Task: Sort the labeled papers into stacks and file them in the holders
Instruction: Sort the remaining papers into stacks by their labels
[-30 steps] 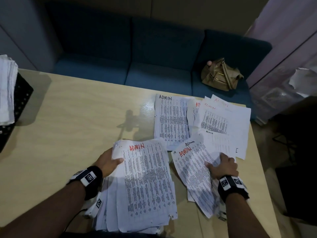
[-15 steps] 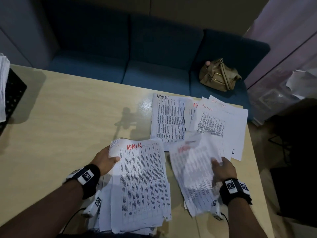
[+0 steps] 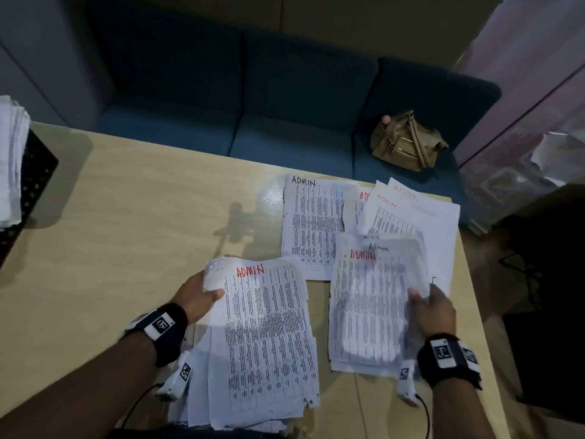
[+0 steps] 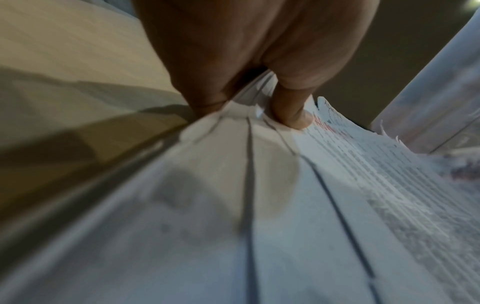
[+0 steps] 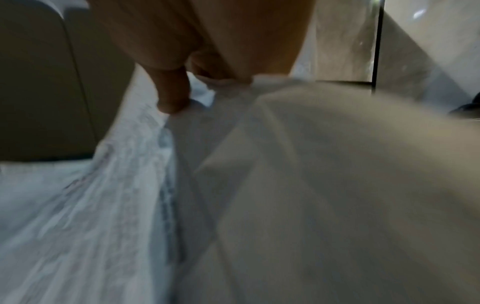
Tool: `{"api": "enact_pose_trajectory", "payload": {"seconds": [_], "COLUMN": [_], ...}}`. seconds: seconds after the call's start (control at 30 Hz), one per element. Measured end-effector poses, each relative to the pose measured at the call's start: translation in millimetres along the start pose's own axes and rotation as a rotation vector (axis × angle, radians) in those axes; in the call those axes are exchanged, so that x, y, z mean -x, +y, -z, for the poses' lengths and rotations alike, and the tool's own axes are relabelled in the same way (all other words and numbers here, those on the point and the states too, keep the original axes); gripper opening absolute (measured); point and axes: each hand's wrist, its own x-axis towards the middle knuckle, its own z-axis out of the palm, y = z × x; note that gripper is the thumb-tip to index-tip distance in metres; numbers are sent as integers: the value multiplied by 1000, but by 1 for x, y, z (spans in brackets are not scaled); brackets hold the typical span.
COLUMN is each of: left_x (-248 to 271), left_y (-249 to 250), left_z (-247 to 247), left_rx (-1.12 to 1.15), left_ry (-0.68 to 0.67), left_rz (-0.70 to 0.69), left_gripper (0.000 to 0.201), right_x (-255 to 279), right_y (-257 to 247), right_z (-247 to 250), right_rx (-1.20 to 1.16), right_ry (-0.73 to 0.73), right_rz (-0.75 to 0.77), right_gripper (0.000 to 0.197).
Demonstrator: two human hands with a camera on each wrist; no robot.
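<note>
Behind my work surface runs a dark blue upholstered sofa (image 3: 240,99), a tan leather handbag (image 3: 406,142) lying on its seat at about one o'clock. Nearer me is the pale wooden table (image 3: 126,217). At nine o'clock I see a black perforated file holder (image 3: 30,188) with white sheets (image 3: 11,160) stacked in it. Loose printed sheets marked ADMIN (image 3: 319,223) overlap one another between twelve and two o'clock. At six o'clock lies my thick stack of printed papers (image 3: 269,346), red ADMIN on top; my left hand (image 3: 196,299) grips its far-left corner, thumb (image 4: 291,111) pressed on top and the other fingers tucked beneath. At four o'clock my right hand (image 3: 433,312) pinches the right edge of a small bundle of printed sheets (image 3: 370,305), thumb over it, fingers under; it is blurred, so I cannot tell whether it touches the table.
</note>
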Motion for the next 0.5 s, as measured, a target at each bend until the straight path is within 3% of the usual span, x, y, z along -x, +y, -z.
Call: {"api": "enact_pose_trajectory", "payload": {"seconds": [0.1, 0.23, 0.33, 0.43, 0.5], "left_x": [4, 4, 1, 0, 2], "left_y": [-1, 4, 6, 8, 10], "left_z": [0, -3, -8, -14, -16], "left_rx": [38, 61, 74, 156, 236], "left_ry": [6, 37, 81, 107, 90], "left_rz": [-11, -15, -24, -33, -59], "left_gripper": [46, 41, 36, 35, 38], "right_x": [7, 13, 32, 66, 87], "right_y": [-25, -44, -56, -56, -58], "right_z": [27, 26, -18, -71, -95], "right_rx": [-108, -257, -300, -393, -398], "right_ry": [74, 78, -33, -241, -347], "right_rz": [161, 215, 180, 51, -16], "right_gripper": [26, 20, 25, 50, 42]}}
